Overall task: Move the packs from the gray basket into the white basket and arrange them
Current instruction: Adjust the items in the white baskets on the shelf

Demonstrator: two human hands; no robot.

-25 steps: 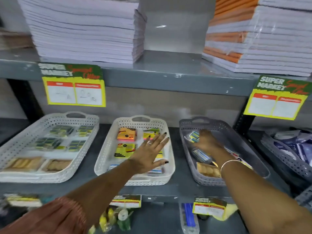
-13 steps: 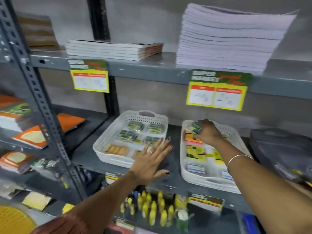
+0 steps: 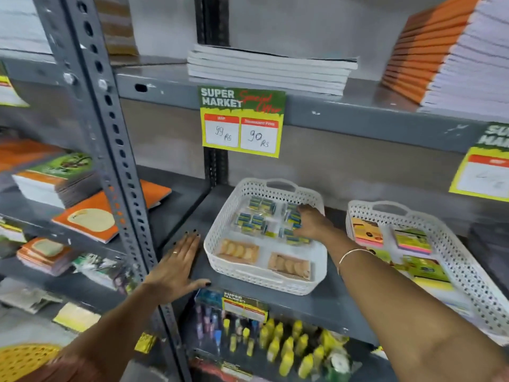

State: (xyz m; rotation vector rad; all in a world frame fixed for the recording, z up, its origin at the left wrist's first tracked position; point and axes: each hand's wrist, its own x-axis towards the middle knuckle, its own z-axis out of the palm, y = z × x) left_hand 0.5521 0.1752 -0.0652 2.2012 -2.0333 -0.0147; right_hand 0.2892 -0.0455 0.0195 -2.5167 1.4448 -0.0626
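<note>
A white perforated basket (image 3: pixel 220 238) stands on the grey shelf. It holds blue-and-yellow packs (image 3: pixel 252 221) at the back and two brown packs (image 3: pixel 238 250) at the front. My right hand (image 3: pixel 312 224) reaches into the basket's right side, fingers and thumb closed around a blue-and-yellow pack (image 3: pixel 292 217) that lies among the others. My left hand (image 3: pixel 176 267) lies flat and empty on the shelf just left of the basket, fingers apart. The gray basket is out of view.
A second white basket (image 3: pixel 454 252) with sticky-note packs sits to the right. A perforated steel post (image 3: pixel 110 161) rises at the left, with notebooks (image 3: pixel 91 219) beyond it. A price tag (image 3: pixel 242 122) hangs from the upper shelf. Yellow bottles (image 3: pixel 286 346) fill the shelf below.
My right hand carried a blue-and-yellow pack from the gray basket leftward, past the middle basket, into the left white basket. My left hand moved left onto the bare shelf. The view swung left.
</note>
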